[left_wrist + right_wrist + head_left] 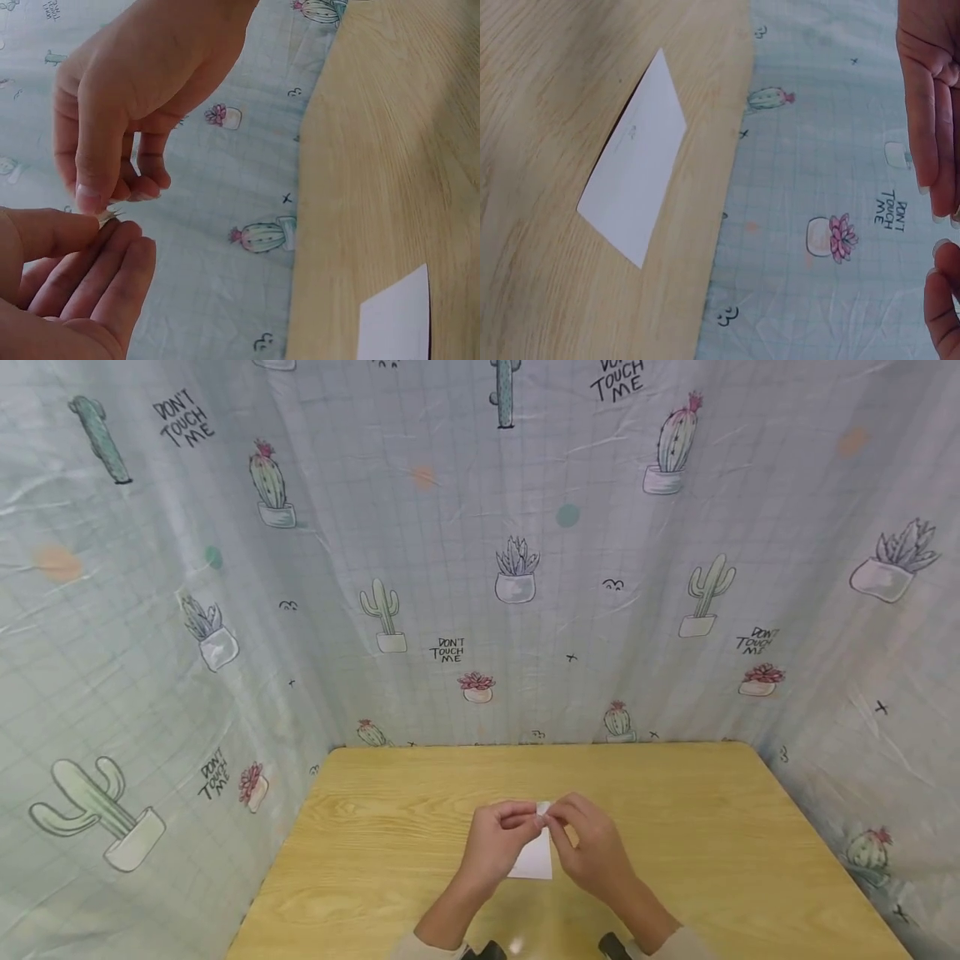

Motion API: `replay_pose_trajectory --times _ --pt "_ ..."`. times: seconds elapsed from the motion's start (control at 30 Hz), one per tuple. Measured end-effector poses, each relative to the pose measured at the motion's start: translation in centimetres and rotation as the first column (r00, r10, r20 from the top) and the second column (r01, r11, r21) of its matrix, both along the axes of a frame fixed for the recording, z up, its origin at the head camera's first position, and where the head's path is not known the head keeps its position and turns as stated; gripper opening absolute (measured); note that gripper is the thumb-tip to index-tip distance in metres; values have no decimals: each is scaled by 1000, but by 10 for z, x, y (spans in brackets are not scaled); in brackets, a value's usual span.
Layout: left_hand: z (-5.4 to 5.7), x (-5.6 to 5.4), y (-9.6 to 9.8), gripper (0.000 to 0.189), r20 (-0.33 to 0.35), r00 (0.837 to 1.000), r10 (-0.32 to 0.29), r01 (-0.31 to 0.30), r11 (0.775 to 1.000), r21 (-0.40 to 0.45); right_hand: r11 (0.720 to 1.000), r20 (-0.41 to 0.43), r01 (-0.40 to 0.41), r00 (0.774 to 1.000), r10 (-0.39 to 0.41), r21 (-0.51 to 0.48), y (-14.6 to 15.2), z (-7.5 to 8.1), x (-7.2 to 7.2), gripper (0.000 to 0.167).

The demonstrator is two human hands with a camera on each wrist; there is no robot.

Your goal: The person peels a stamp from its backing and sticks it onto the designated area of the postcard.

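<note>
Small pale piece [542, 808] held up over the worktop [390, 827] – both hands gripping it at the fingertips, left hand [489, 845] at its eight o'clock, right hand [597, 845] at its four. White card [533, 862] lies on the worktop at the piece's six o'clock, head view; cactus-print curtain [450, 527] at twelve – beyond the far edge.

We see a yellow-brown wooden table [375, 827] with wavy lines in its wood. On its top we see a flat white card [639, 176] with straight sides. It has tiny gray marks [631, 133] that are too small for us to read.
</note>
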State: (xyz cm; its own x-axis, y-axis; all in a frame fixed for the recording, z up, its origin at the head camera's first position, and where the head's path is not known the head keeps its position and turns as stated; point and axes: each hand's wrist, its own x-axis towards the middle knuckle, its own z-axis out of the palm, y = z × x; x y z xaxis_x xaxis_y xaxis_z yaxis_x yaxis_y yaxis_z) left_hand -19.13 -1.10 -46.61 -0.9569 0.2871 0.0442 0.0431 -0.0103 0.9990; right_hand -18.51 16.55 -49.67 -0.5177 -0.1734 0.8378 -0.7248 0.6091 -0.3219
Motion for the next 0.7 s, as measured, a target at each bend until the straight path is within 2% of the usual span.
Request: replay_pose_trajectory --times 0.2,0.37,0.53,0.7 --pt "-1 2 4 30 15 999 44 -44 999 22 995 52 -8 999 13 -98 -8 -1 0 24" --pt "-3 4 6 29 13 999 47 -48 997 62 987 109 8 994 10 -160 -12 1 4 26" --pt "-5 5 5 28 21 998 51 -52 997 63 976 180 21 983 19 -218 -15 -1 6 26" --pt "-7 4 6 26 13 999 44 -45 997 62 972 204 64 979 -16 -227 -14 -2 8 26"
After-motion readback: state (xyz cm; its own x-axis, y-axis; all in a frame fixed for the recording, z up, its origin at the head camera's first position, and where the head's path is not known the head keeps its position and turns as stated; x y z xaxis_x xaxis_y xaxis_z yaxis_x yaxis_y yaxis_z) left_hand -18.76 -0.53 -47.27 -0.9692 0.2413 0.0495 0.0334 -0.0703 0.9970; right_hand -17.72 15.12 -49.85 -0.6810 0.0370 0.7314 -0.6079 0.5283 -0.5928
